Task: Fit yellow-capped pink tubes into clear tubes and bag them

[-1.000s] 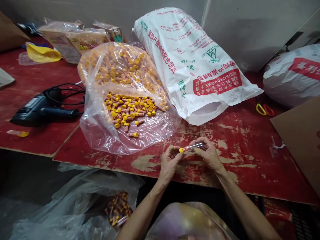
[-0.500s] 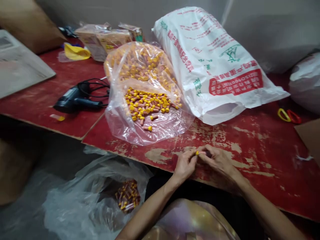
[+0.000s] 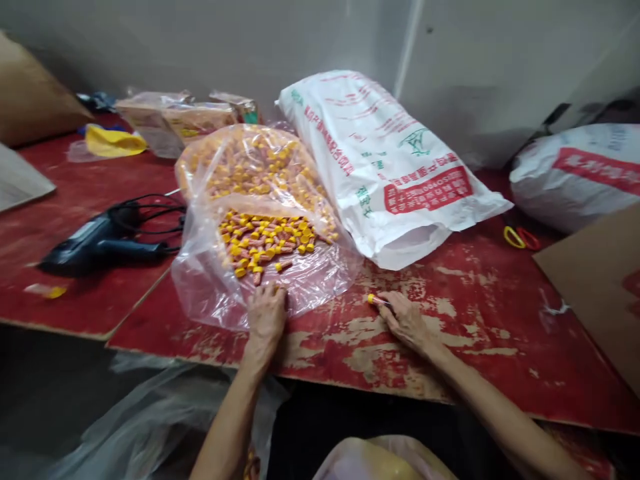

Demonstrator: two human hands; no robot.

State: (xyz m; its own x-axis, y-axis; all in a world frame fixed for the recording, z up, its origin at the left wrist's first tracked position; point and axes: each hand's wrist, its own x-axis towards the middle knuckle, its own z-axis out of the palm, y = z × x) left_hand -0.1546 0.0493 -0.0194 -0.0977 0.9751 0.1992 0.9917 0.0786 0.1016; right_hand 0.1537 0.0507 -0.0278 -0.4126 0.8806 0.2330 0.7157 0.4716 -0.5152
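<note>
A clear plastic bag [image 3: 310,293] lies on the worn red table, its mouth spread toward me. Many small pinkish-brown tubes with yellow caps [image 3: 265,240] spill from inside it. My left hand [image 3: 267,317] is at the bag's front edge, fingers curled down over one yellow-capped tube that is mostly hidden beneath them. Farther right, my right hand [image 3: 407,323] pinches another yellow-capped tube [image 3: 376,300] just above the tabletop, its yellow end pointing left.
A white printed sack [image 3: 380,173] lies behind the clear bag. On the left is a dark heat gun [image 3: 100,240] with its cord. Scissors [image 3: 521,237] and a cardboard box [image 3: 595,273] are at the right. Below the table edge hangs a plastic bag [image 3: 150,413].
My hands were together around a yellow-capped tube and have come apart. The left moved to the bag's mouth; the right keeps a tube over the table. The view has shifted.
</note>
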